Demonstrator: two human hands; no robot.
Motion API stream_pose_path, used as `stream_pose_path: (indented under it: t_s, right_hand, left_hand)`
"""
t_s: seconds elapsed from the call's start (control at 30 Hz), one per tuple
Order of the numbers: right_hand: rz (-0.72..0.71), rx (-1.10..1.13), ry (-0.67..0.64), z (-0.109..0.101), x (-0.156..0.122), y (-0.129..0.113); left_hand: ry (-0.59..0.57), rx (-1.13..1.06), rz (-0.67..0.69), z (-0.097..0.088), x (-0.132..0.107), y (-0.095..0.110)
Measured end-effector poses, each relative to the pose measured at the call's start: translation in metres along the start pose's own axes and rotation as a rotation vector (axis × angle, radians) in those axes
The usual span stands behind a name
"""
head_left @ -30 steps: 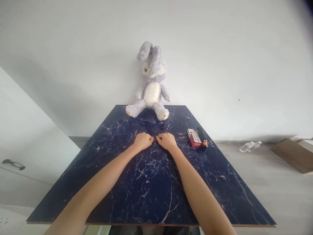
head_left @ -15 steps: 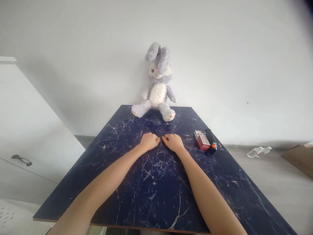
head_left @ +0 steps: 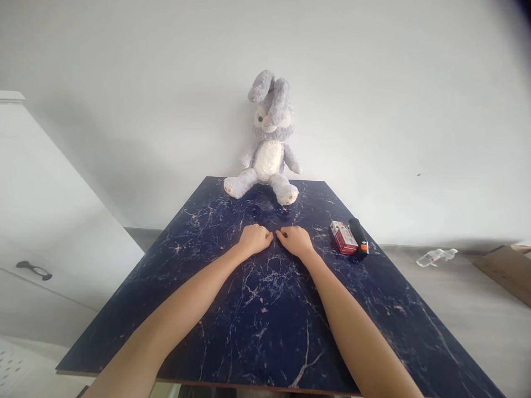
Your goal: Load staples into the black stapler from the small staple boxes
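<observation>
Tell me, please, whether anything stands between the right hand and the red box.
Nothing visible does: only table surface lies between the right hand and the red box. The black item is on the box's far side.

A plain pale-grey wall (head_left: 373, 116), softly shadowed at left, rises behind the blue marbled table (head_left: 265, 331). Left stands a white cabinet (head_left: 45, 204) with a dark handle (head_left: 25, 266); right, grey flooring (head_left: 452, 296).

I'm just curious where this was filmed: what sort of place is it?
Probably a room in a home: a plush rabbit sits on a dark marbled table, and a white cabinet stands to the left.
</observation>
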State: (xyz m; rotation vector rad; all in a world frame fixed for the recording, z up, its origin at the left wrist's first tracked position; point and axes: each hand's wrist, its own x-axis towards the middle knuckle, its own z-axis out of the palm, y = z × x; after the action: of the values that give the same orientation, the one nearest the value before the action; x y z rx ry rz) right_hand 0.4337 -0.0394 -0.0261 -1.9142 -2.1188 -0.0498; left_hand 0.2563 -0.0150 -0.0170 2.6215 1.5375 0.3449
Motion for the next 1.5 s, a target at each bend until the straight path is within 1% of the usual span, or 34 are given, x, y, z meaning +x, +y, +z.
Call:
stream_pose_path:
  t_s: [0.27,0.77,1.07,1.27,1.5]
  right_hand:
    - [-0.012,-0.008,0.016,0.003,0.001,0.001]
    - [0.008,-0.018,-0.019,0.002,0.0,-0.001]
    - [0.007,-0.035,0.015,0.007,0.003,0.001]
    - [0.007,-0.029,0.012,0.005,-0.001,-0.001]
    - [0.018,-0.02,-0.006,0.002,-0.006,-0.005]
  left_hand:
    - [0.009,-0.003,0.006,0.001,0.0,-0.001]
    - [0.027,0.003,0.02,0.003,0.001,-0.003]
    - [0.06,0.008,-0.003,0.007,-0.002,-0.001]
    - [0.091,-0.022,0.02,0.004,-0.004,-0.003]
    - [0.094,-0.066,0.051,0.0,-0.012,-0.008]
